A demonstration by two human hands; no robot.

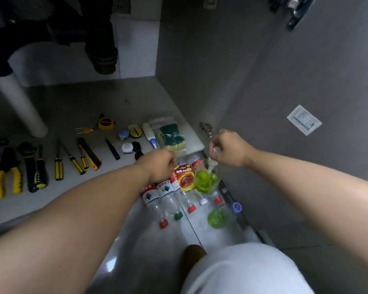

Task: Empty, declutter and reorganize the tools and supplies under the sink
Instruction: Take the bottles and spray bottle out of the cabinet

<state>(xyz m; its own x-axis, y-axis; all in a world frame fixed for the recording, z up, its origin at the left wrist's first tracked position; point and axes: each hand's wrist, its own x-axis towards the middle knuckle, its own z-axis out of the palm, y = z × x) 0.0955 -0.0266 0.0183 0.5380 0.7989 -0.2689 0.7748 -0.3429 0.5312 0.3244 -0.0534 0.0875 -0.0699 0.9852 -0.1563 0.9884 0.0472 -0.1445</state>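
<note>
Clearly, the right hand point(227, 149) was curled tight round the white top of a green bottle point(206, 180), holding it up over the floor point(136, 251) at the right edge of the cabinet opening. The left hand point(162, 164) reached in beside it with fingers curled under; whether it gripped anything could not be told. Just below both hands lay a red packet point(184, 177) and a row of water bottles point(157, 196) on their sides, caps toward the person. A second green bottle point(218, 217) lay near them on the floor. Farther in, on the cabinet base point(94, 98), sat bagged sponges point(171, 136), a tape measure point(106, 123), screwdrivers point(58, 166) and pliers point(8, 172) laid out in a line, with a white pipe point(21, 102) behind them.
</note>
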